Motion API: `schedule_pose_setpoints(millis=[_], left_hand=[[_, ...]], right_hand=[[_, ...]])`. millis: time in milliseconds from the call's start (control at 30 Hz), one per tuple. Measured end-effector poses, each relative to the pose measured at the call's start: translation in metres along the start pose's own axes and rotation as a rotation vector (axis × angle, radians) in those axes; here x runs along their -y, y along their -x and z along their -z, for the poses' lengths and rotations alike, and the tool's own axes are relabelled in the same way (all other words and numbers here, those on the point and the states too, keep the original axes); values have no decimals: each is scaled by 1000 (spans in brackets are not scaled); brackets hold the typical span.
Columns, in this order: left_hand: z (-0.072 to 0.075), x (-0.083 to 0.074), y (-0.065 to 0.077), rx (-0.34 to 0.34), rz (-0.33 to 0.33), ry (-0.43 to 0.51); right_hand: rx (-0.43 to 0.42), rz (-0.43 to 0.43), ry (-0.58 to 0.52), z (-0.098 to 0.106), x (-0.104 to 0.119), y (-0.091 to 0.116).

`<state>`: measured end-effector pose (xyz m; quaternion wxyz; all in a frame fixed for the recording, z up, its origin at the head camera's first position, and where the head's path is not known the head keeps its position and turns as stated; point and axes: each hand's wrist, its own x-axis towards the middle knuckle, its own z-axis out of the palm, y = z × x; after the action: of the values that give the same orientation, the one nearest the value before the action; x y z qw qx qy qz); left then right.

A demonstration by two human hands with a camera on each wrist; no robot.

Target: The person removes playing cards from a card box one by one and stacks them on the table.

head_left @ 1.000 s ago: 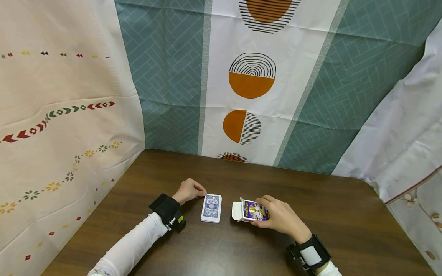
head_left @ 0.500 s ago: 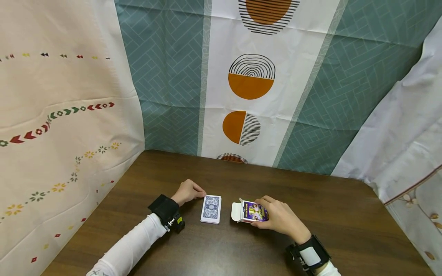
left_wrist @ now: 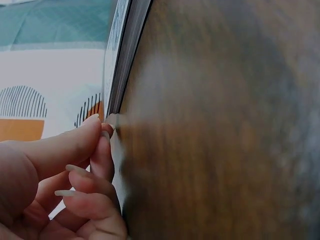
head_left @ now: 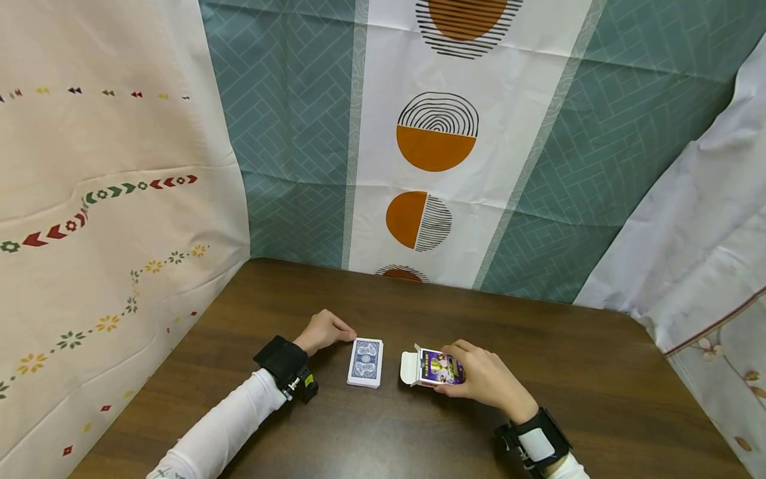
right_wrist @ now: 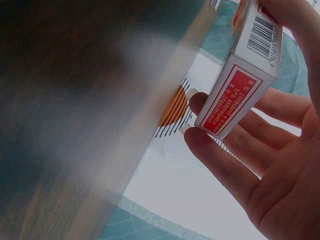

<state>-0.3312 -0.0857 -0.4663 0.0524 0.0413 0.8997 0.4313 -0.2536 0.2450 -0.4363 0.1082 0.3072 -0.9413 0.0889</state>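
Observation:
A deck of playing cards (head_left: pixel 366 362), blue-patterned backs up, lies squared on the brown table. My left hand (head_left: pixel 326 331) is at its upper left corner, where thumb and index fingertip pinch. In the left wrist view this hand (left_wrist: pixel 75 185) has its other fingers curled beneath, and the dark stack edge (left_wrist: pixel 127 55) rises from the fingertips. Right of the deck, my right hand (head_left: pixel 481 372) grips a purple and white card box (head_left: pixel 441 366), thumb on the near side, fingers on the far side. The box's white flap (head_left: pixel 409 368) stands open towards the deck. Its barcode end (right_wrist: pixel 260 37) shows in the right wrist view.
The brown wooden table (head_left: pixel 371 432) runs back to a hanging teal and white curtain (head_left: pixel 299 133) with orange circles. A cream embroidered cloth (head_left: pixel 120 199) hangs at the left and a white cloth (head_left: pixel 706 219) at the right.
Hardly anything moves: both hands, the deck and the card box keep their places, apart from a slight shift of the left forearm to the left.

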Motion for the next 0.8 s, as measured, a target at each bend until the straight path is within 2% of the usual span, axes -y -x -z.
schedule_pose_setpoints(millis=[100, 167, 233, 367, 467, 533, 633, 800], left_hand=[[3, -2, 3, -4, -24, 21], [5, -9, 10, 23, -56, 34], [5, -21, 19, 98, -107, 46], [-5, -51, 38, 316, -213, 88], [-20, -70, 50, 382, -249, 106], [-32, -77, 56, 369, -246, 120], [-47, -81, 61, 356, -204, 168], [-60, -79, 64, 380, -132, 283]], right_hand=[[-7, 7, 1, 1, 1, 0], [-10, 9, -2, 1, 1, -1], [-10, 12, -9, 2, 2, -1], [-13, 17, -16, 3, 3, -1], [-26, 26, -17, 5, 5, -1], [-34, 31, -18, 6, 7, 0], [-35, 35, -21, 8, 11, 0], [-29, 44, -24, 11, 14, 1]])
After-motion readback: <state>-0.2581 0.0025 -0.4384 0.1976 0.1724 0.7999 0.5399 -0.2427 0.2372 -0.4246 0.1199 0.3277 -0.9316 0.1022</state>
